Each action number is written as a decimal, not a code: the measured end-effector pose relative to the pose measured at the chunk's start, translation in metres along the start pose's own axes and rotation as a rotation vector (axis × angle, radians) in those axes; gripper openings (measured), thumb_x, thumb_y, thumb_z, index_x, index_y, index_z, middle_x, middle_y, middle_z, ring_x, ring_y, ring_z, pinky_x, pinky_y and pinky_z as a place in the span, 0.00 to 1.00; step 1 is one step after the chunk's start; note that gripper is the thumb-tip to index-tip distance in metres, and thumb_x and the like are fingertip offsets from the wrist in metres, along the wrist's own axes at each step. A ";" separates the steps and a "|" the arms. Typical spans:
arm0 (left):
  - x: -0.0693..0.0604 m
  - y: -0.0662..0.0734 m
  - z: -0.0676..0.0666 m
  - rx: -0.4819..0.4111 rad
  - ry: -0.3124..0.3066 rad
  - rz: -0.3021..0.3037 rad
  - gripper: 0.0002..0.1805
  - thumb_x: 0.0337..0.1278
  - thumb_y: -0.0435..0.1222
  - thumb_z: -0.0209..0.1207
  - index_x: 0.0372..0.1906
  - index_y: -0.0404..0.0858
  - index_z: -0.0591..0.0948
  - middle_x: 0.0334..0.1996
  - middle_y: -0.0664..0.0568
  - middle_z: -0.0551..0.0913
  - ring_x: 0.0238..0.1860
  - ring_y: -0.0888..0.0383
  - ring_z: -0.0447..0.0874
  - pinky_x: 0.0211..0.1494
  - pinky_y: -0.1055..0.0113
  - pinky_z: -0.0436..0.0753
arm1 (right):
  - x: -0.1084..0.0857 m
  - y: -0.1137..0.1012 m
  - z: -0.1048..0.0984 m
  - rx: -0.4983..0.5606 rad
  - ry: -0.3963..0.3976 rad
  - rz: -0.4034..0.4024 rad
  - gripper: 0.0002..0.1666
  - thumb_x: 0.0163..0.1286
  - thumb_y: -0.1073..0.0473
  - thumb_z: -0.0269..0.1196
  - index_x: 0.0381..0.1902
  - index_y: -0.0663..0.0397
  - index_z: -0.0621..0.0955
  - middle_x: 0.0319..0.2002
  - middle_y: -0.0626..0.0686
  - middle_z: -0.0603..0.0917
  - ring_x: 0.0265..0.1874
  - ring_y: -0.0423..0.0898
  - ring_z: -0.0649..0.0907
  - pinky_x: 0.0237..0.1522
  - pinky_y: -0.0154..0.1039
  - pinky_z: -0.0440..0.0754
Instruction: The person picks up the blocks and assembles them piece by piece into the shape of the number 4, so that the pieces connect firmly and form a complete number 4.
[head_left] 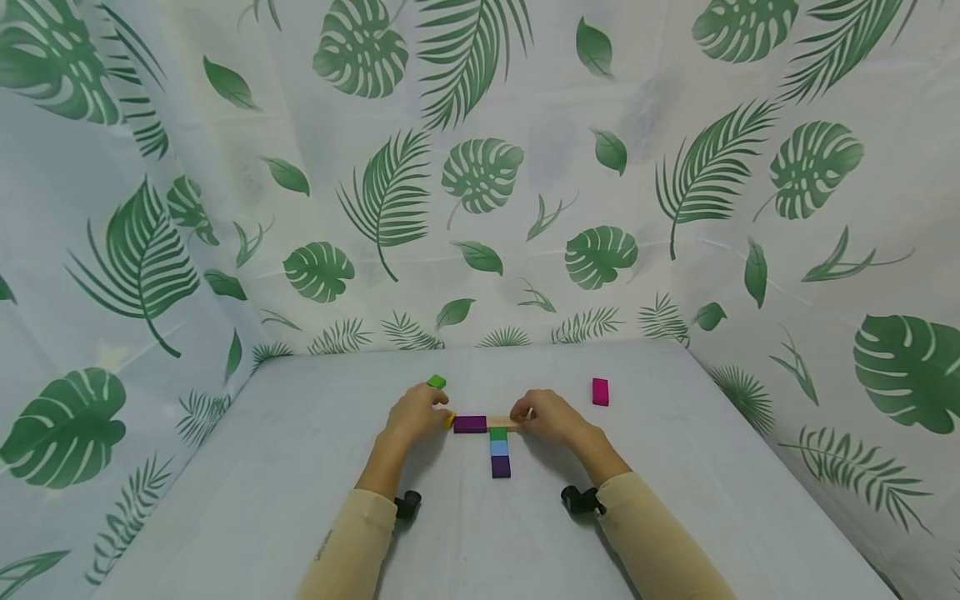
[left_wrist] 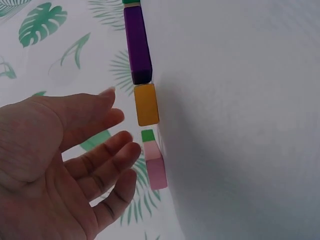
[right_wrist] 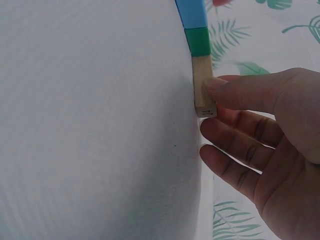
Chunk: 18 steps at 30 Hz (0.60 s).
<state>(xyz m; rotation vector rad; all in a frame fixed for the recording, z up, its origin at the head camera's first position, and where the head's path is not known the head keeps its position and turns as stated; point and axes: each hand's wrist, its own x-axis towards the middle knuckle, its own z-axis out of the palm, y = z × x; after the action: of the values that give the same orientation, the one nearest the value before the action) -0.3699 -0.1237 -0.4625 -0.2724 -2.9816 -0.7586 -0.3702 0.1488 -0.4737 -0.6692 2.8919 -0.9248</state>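
My left hand (head_left: 411, 415) is beside a yellow block (head_left: 449, 422). In the left wrist view its fingers are loosely bent with nothing between them, and they appear apart from the block. A long purple block (head_left: 470, 425) lies next to the yellow one, in a row with a plain wooden block (head_left: 497, 422). My right hand (head_left: 553, 416) pinches the outer end of that wooden block, its thumb showing on it in the right wrist view. From the wooden block, a green block (head_left: 498, 433), a light blue block (head_left: 499, 448) and a dark purple block (head_left: 501, 468) run toward me.
A bright green block (head_left: 437, 381) lies beyond my left hand, and a magenta block (head_left: 601, 392) lies at the right. The left wrist view also shows a pink block (left_wrist: 156, 170). Leaf-print cloth (head_left: 480, 250) surrounds the white table (head_left: 300, 467).
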 end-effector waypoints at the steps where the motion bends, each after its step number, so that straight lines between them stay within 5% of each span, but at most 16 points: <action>1: 0.001 -0.001 0.000 0.002 -0.001 -0.004 0.15 0.66 0.41 0.68 0.53 0.40 0.89 0.54 0.45 0.87 0.58 0.45 0.84 0.58 0.47 0.83 | 0.000 0.000 0.000 0.000 0.001 -0.002 0.10 0.64 0.68 0.72 0.43 0.54 0.91 0.39 0.46 0.89 0.42 0.44 0.83 0.51 0.47 0.85; 18: 0.001 -0.012 -0.005 -0.040 0.061 -0.023 0.15 0.66 0.39 0.68 0.54 0.39 0.89 0.55 0.44 0.86 0.58 0.44 0.83 0.63 0.46 0.81 | 0.001 0.001 0.000 -0.006 0.002 0.005 0.10 0.64 0.67 0.73 0.43 0.53 0.91 0.39 0.46 0.89 0.42 0.44 0.83 0.51 0.47 0.85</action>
<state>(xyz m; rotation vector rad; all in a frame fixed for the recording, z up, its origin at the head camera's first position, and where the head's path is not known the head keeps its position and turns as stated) -0.3728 -0.1359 -0.4635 -0.2127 -2.9198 -0.8148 -0.3713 0.1488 -0.4745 -0.6616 2.8976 -0.9178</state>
